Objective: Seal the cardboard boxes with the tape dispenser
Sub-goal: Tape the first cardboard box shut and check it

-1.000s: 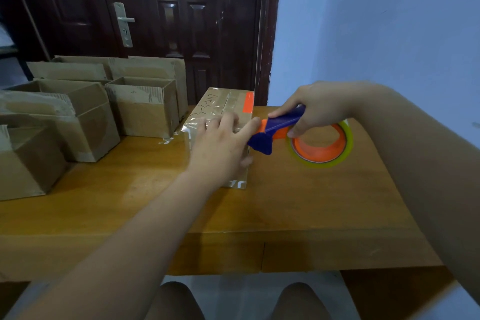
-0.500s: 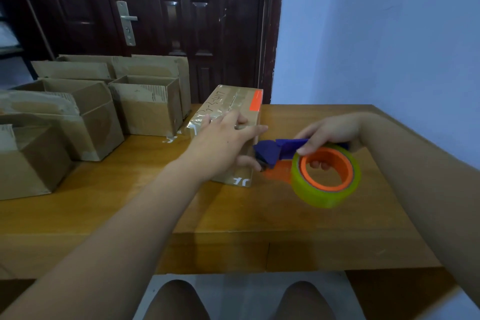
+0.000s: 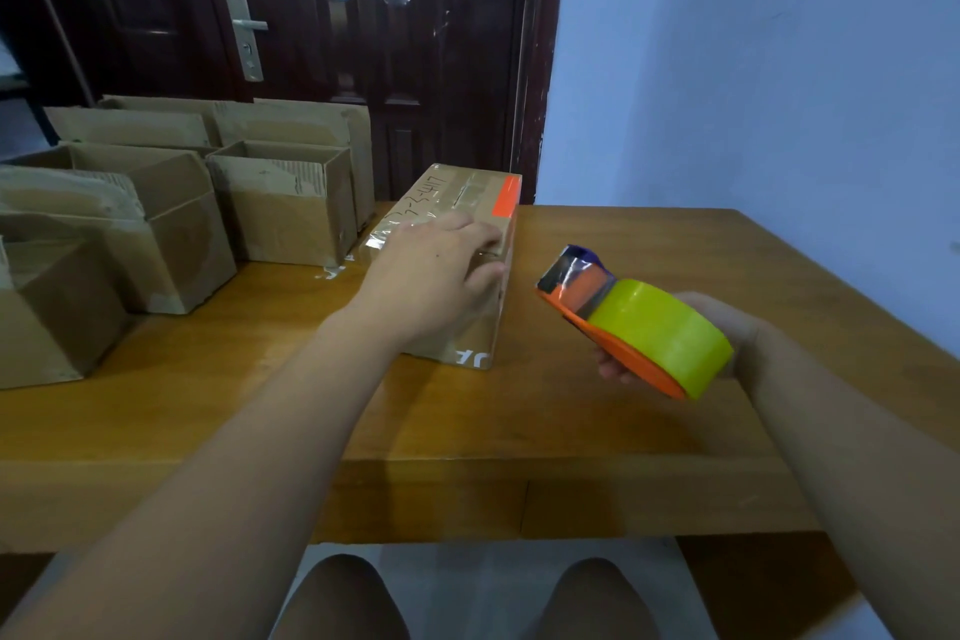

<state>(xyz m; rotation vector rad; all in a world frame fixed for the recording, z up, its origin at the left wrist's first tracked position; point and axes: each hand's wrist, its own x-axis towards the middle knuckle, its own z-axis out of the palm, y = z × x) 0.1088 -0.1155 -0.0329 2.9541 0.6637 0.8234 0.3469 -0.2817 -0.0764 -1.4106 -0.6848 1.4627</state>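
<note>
A closed cardboard box (image 3: 475, 203) with shiny tape on top and an orange patch lies in the middle of the wooden table (image 3: 519, 421). My left hand (image 3: 431, 276) rests flat on the box's near top, fingers spread over the right edge. My right hand (image 3: 727, 327) grips the tape dispenser (image 3: 634, 322), an orange and blue frame with a yellow-green roll, held in the air to the right of the box and clear of it. The fingers are mostly hidden behind the roll.
Several open cardboard boxes (image 3: 280, 203) stand in rows on the table's left side. A dark wooden door (image 3: 337, 31) is behind the table and a pale blue wall (image 3: 753, 68) runs along the right. My knees (image 3: 343, 598) show below the table's front edge.
My right hand has pulled the dispenser off the box's right edge, moved it right and toward me, and turned it so the roll's outer face shows. My left hand stays on the box.
</note>
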